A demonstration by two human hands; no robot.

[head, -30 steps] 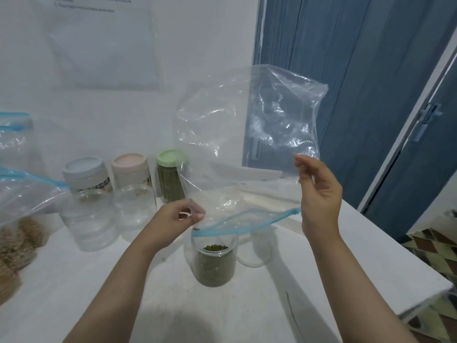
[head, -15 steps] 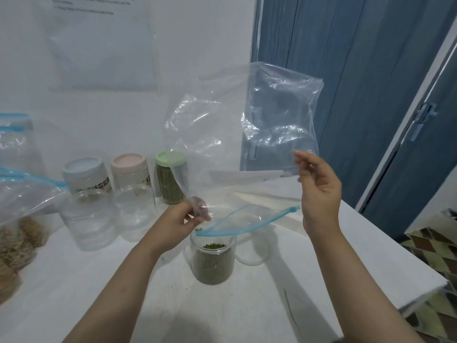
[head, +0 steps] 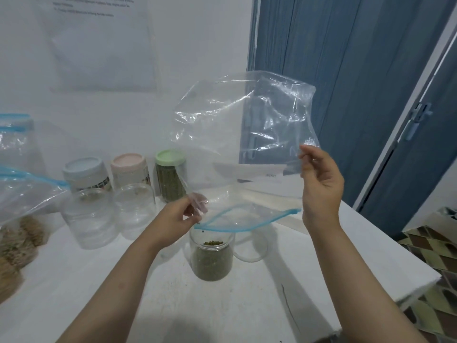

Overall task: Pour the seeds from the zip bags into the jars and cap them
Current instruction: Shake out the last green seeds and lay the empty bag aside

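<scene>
Far left, table (head: 247, 305) edge: zip bags (head: 22, 194) w/ blue seals, lower ones holding tan seeds, not yet poured, by my reading. Next right, two empty clear jars (head: 91, 219), uncapped, w/ two capped jars (head: 85, 173) behind them, one pale-blue lid, one pink. Green-lidded jar (head: 170, 178) further right, full of green seeds, capped; looks finished.

Centre: left hand (head: 178, 219), thumb and fingers pinching the near-left corner of the empty bag (head: 247, 134) by its blue seal. Bag held upside down, mouth open and directly over the open jar (head: 212, 258), apart from the rim. Jar near full of green seeds. One dark speck at the seal's left end, poss. a last seed; too small to confirm. Inverted hold likely meant to shake out stragglers.

Just right of the jar: clear round item (head: 249, 246) on the table, prob. its lid; can't confirm.

Right: right hand (head: 321, 184), fingers curled, pinching the bag's far-right edge, lifting it high so contents drop toward the mouth.

Assessment: pour for this jar about done; capping outstanding.
</scene>
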